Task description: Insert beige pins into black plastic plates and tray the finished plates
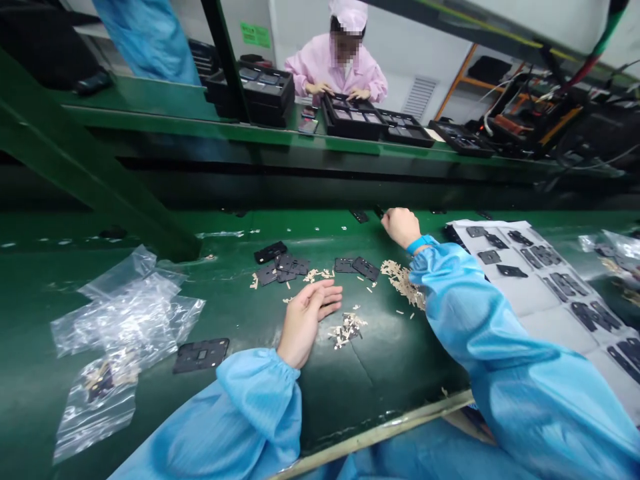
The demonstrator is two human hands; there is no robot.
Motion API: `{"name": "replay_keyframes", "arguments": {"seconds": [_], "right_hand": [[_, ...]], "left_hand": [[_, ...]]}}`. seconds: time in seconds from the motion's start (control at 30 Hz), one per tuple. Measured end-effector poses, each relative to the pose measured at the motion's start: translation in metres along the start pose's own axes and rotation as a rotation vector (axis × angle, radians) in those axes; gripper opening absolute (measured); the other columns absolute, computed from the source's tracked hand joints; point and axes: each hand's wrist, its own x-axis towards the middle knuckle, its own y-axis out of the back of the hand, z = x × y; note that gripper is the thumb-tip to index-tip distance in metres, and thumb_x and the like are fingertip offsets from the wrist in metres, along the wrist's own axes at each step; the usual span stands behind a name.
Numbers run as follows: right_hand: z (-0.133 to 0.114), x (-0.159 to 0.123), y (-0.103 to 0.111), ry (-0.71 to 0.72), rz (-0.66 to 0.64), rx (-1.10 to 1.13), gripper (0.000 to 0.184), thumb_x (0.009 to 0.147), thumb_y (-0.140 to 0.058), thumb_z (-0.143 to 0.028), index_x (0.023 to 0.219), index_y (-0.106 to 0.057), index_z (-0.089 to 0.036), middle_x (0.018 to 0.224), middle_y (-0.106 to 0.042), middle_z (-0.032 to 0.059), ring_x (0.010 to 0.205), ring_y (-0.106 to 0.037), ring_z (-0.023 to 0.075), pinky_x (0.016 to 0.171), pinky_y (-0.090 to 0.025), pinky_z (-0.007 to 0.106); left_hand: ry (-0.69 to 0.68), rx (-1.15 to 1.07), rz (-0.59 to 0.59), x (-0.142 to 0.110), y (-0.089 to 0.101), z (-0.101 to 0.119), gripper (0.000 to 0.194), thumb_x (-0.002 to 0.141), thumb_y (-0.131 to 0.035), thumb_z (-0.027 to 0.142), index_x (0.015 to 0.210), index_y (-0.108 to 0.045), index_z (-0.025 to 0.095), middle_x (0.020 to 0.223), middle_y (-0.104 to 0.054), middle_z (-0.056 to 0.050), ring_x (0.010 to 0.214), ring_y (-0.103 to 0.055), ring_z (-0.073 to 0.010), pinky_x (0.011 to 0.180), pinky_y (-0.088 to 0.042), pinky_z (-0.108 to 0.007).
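Observation:
My left hand [307, 317] rests on the green mat [225, 313], fingers stretched out flat and holding nothing, next to a small heap of pale slips [345, 328]. My right hand [400, 225] reaches to the far edge of the mat with its fingers curled; what they pinch is hidden. Several small black flat parts [280, 265] lie scattered ahead of my left hand, with two more black parts [357, 267] to their right. A larger pile of pale slips [403, 280] lies under my right forearm.
Clear plastic bags [125, 307] lie at the left, beside a black plate [201, 354]. A white sheet [545, 293] with several black parts lies at the right. Across the raised green shelf [200, 123] a person in pink works over black trays [350, 117].

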Motion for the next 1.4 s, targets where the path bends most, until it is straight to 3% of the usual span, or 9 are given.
{"name": "replay_keyframes", "arguments": {"seconds": [0.13,0.23,0.3,0.43,0.6,0.9,1.13,1.27,1.4], "right_hand": [[-0.030,-0.079,0.006,0.279,-0.049,0.102,0.029,0.103,-0.049,-0.032,0.099,-0.076,-0.023,0.099,-0.076,0.0087,0.096,-0.071,0.0234,0.087,-0.047,0.030],[-0.045,-0.135,0.005,0.622,-0.113,0.247,0.030,0.104,-0.048,-0.029,0.094,-0.074,-0.020,0.089,-0.072,0.0086,0.083,-0.068,0.0217,0.076,-0.046,0.031],[-0.045,-0.156,0.004,0.684,-0.166,0.275,0.030,0.106,-0.048,-0.029,0.096,-0.074,-0.019,0.091,-0.072,0.0095,0.081,-0.068,0.0224,0.073,-0.046,0.033],[-0.029,-0.162,-0.004,0.597,-0.154,0.434,0.025,0.105,-0.053,-0.032,0.103,-0.074,-0.019,0.097,-0.075,0.0088,0.088,-0.069,0.0227,0.078,-0.049,0.034],[-0.004,-0.164,-0.019,0.496,-0.338,0.554,0.011,0.097,-0.067,-0.030,0.094,-0.072,-0.021,0.087,-0.070,0.0030,0.070,-0.061,0.0168,0.067,-0.047,0.031],[-0.012,-0.167,-0.026,0.537,-0.527,0.325,0.005,0.097,-0.061,-0.025,0.094,-0.061,-0.021,0.096,-0.063,0.0067,0.083,-0.061,0.0205,0.076,-0.045,0.033],[-0.011,-0.148,-0.013,0.457,-0.817,0.580,0.016,0.097,-0.056,-0.033,0.089,-0.061,-0.021,0.074,-0.067,0.0005,0.064,-0.058,0.0147,0.064,-0.043,0.029],[-0.008,-0.150,-0.013,0.374,-0.878,0.770,0.018,0.095,-0.058,-0.036,0.089,-0.063,-0.019,0.078,-0.071,0.0024,0.064,-0.057,0.0133,0.061,-0.042,0.027],[-0.010,-0.155,-0.017,0.187,-0.886,0.928,0.023,0.091,-0.064,-0.042,0.091,-0.063,-0.019,0.077,-0.073,0.0027,0.052,-0.047,0.0096,0.050,-0.033,0.026]], "left_hand": [[-0.021,-0.006,0.015,-0.001,-0.001,0.002,0.043,0.088,-0.074,0.045,0.117,-0.070,0.015,0.120,-0.075,-0.015,0.099,-0.073,-0.0199,0.086,-0.061,-0.033],[-0.079,0.048,-0.038,0.002,0.000,0.006,0.052,0.085,-0.077,0.048,0.127,-0.067,0.020,0.134,-0.068,-0.013,0.101,-0.070,-0.0192,0.074,-0.062,-0.028],[-0.116,0.159,-0.073,0.005,0.003,0.008,0.050,0.079,-0.084,0.043,0.120,-0.070,0.019,0.115,-0.073,-0.009,0.087,-0.068,-0.0150,0.067,-0.060,-0.023],[-0.159,0.247,-0.028,0.013,0.009,0.006,0.032,0.077,-0.084,0.041,0.086,-0.069,0.015,0.076,-0.067,0.001,0.060,-0.061,-0.0077,0.058,-0.054,-0.019],[-0.132,0.167,0.041,0.017,0.010,0.001,0.034,0.077,-0.083,0.038,0.092,-0.061,0.016,0.084,-0.068,0.002,0.064,-0.067,-0.0098,0.062,-0.059,-0.023],[-0.132,0.273,0.082,0.017,0.009,0.004,0.022,0.086,-0.072,0.020,0.098,-0.053,0.017,0.083,-0.062,0.004,0.055,-0.059,-0.0050,0.058,-0.052,-0.020],[-0.198,0.418,-0.030,0.016,0.015,0.007,0.037,0.090,-0.065,0.019,0.126,-0.058,0.023,0.094,-0.066,0.002,0.051,-0.059,-0.0038,0.053,-0.052,-0.019],[-0.229,0.548,-0.152,0.012,0.017,0.003,0.019,0.096,-0.055,0.022,0.106,-0.071,0.020,0.108,-0.071,-0.003,0.058,-0.066,-0.0051,0.058,-0.057,-0.019],[-0.260,0.634,-0.225,0.003,0.011,-0.003,0.023,0.093,-0.054,0.017,0.094,-0.078,0.018,0.110,-0.073,-0.006,0.082,-0.074,-0.0123,0.074,-0.064,-0.023]]}}
